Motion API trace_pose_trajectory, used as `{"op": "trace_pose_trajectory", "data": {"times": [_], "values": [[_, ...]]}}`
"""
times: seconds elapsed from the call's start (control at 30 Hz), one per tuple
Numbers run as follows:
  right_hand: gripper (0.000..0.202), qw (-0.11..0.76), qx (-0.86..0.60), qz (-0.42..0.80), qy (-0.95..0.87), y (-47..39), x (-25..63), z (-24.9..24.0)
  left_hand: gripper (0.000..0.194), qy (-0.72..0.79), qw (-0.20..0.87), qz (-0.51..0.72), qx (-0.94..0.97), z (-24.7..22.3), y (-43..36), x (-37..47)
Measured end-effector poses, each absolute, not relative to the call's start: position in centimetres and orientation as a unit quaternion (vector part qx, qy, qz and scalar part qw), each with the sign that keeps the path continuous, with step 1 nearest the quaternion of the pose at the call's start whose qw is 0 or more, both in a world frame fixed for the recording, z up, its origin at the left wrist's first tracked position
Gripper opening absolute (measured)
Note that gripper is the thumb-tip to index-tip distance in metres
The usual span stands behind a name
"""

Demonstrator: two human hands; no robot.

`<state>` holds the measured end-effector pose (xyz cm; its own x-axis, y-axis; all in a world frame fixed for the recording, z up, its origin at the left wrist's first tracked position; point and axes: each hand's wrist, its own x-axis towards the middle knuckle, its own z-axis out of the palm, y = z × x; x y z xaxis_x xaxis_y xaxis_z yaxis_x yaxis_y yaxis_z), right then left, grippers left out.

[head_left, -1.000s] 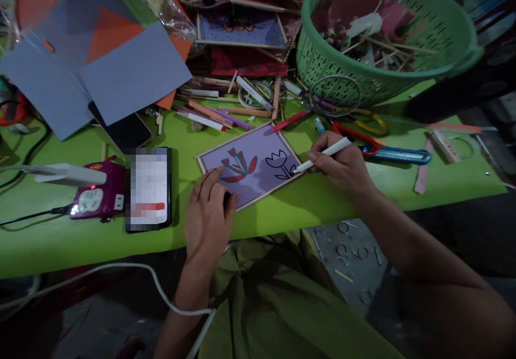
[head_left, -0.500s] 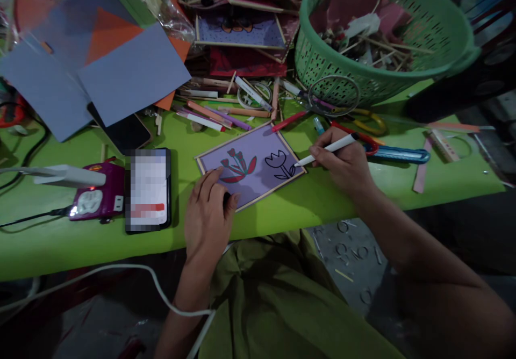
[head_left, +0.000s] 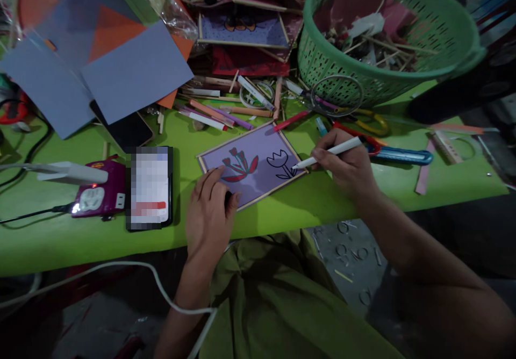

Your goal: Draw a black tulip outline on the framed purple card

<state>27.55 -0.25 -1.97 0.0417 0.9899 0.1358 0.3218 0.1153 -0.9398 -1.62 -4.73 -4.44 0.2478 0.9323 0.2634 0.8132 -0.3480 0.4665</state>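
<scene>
A lilac picture panel [head_left: 258, 184] with a thin wooden border lies tilted on the table. On its left part is a red and green flower drawing [head_left: 241, 165]; on its right part, a black tulip outline [head_left: 277, 160]. My right hand [head_left: 344, 160] pinches a white marker [head_left: 330, 152], its tip against a leaf beside the tulip's stem. Over the panel's lower left corner rests my left hand [head_left: 212, 208], fingers curled. A small black piece, apparently a marker cap [head_left: 228, 196], shows between its thumb and forefinger.
Markers [head_left: 234, 109], scissors [head_left: 371, 125] and a blue cutter [head_left: 403, 155] lie behind and right of the panel. A green basket [head_left: 387, 79] of scraps stands at the back. To the left are a phone [head_left: 149, 187], a purple power adapter [head_left: 100, 192] and paper sheets [head_left: 137, 74].
The marker tip has moved slightly down and left against the panel, within the leaf right of the stem, where more black shows. My left hand stays in place. The whole view has shifted a little.
</scene>
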Motion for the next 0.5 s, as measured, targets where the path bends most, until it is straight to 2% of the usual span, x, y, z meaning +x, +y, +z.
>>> {"op": "trace_pose_trajectory", "data": {"times": [0.27, 0.5], "values": [[0.046, 0.4, -0.541, 0.395, -0.625, -0.67, 26.74, -1.69, 0.017, 0.563, 0.125, 0.247, 0.779, -4.4, -4.84, -1.59], [0.043, 0.391, -0.533, 0.393, -0.639, -0.74, 26.69, -1.91, 0.019, 0.562, 0.129, 0.239, 0.781, -4.03, -4.94, -1.47]]}}
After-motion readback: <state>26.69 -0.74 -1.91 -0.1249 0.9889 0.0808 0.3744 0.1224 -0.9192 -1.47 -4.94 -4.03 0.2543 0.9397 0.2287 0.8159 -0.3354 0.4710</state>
